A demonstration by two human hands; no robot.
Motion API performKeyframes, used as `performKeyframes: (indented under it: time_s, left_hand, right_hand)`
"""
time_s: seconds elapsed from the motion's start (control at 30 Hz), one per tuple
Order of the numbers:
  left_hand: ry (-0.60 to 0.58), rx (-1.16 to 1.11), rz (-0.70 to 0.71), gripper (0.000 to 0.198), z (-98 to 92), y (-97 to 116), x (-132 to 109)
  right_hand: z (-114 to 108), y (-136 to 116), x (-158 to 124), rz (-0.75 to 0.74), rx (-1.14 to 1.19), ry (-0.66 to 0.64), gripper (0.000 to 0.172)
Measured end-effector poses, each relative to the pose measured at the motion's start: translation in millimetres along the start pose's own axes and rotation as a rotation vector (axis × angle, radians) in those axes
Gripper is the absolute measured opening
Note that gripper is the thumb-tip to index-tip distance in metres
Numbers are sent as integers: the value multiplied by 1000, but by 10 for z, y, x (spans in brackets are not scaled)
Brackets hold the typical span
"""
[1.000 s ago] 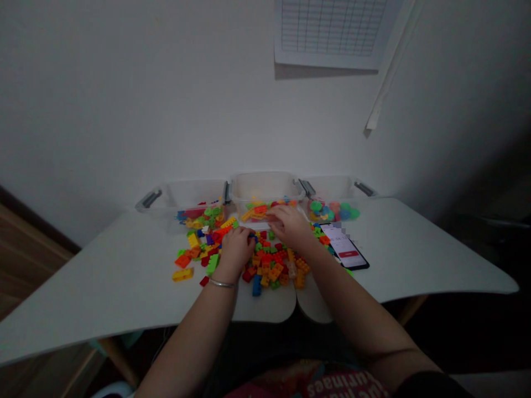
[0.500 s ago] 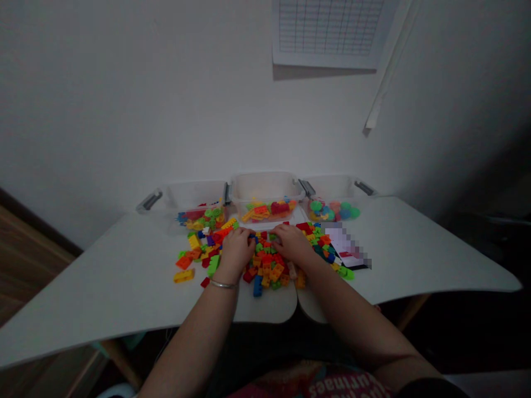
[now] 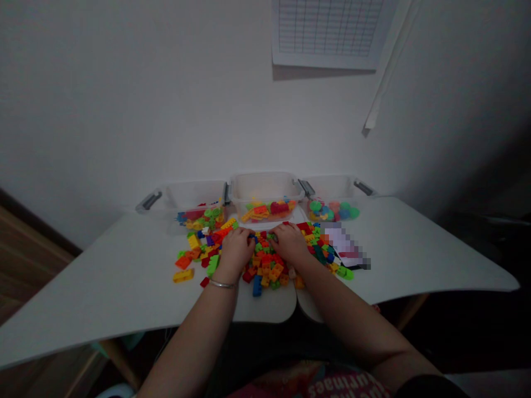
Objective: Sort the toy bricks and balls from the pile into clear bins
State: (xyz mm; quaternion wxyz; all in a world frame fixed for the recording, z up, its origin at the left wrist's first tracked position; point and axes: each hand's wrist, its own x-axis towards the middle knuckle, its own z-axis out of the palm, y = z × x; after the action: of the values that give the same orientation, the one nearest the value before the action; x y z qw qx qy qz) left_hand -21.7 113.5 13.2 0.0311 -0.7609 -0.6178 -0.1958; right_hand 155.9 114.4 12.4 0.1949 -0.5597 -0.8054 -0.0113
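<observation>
Coloured plastic building bricks lie in a loose heap on the white table, around and between both hands. At the heap's left side, my left hand, with a silver bangle at the wrist, is closed, fingers curled around a dark blue brick that shows only in part. Facing it across a small gap, my right hand has its fingers bent and pinched at a green brick, mostly covered by the fingers. A blue brick and a yellow brick lie at the near edge of the heap.
Behind the heap stand three clear plastic bins: left, middle and right, each with coloured pieces inside. A blurred-out tablet-like device lies right of the bricks. A gridded paper hangs on the wall.
My right hand has shifted slightly left and its fingers have moved a little at the green brick. My left hand stays almost still.
</observation>
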Motion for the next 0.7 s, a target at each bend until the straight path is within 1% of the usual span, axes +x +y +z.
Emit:
performKeyframes:
  time_s: [0.27,0.53,0.7]
  left_hand:
    - [-14,1,-4,29,-4,-1,7]
    - [-22,22,-38,29,-23,27,5]
    - [-20,10,-28,29,-23,28,-2]
  right_hand:
    - [-9,-34,30,83,-2,-28,31]
    - [7,-69,74,100,-39,-29,30]
    - [7,-77,72,110,-28,-22,29]
